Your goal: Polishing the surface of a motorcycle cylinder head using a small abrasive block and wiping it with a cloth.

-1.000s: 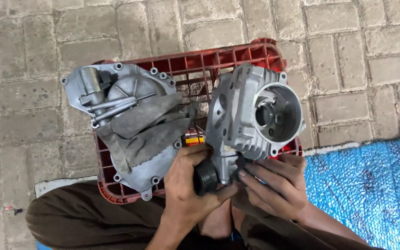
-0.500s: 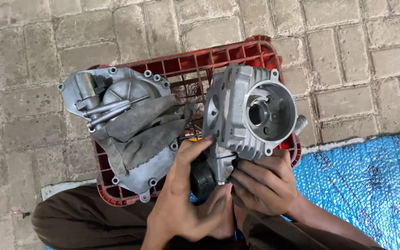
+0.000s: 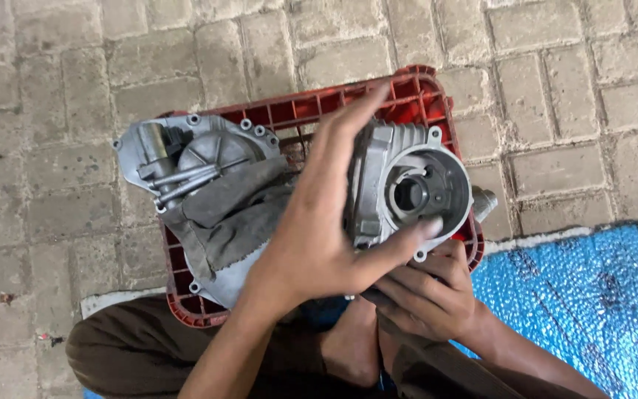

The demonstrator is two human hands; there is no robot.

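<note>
A silver finned engine casting (image 3: 407, 188) with a round bore stands over a red plastic crate (image 3: 415, 89). My left hand (image 3: 326, 229) lies across its left side, fingers stretched upward and thumb pressed on the rim of the bore. My right hand (image 3: 422, 292) grips the casting from below. On the left of the crate rests a flat silver engine cover (image 3: 186, 151) with a grey rag (image 3: 230, 210) draped over its lower part.
The crate sits upside down on grey paving bricks (image 3: 75, 89). A blue woven mat (image 3: 592, 295) lies at the lower right. My legs in brown trousers (image 3: 134, 355) fill the bottom edge.
My left hand has let go of the black part under the casting and moved up across the casting's left face, thumb onto the bore rim. The casting has tilted slightly.
</note>
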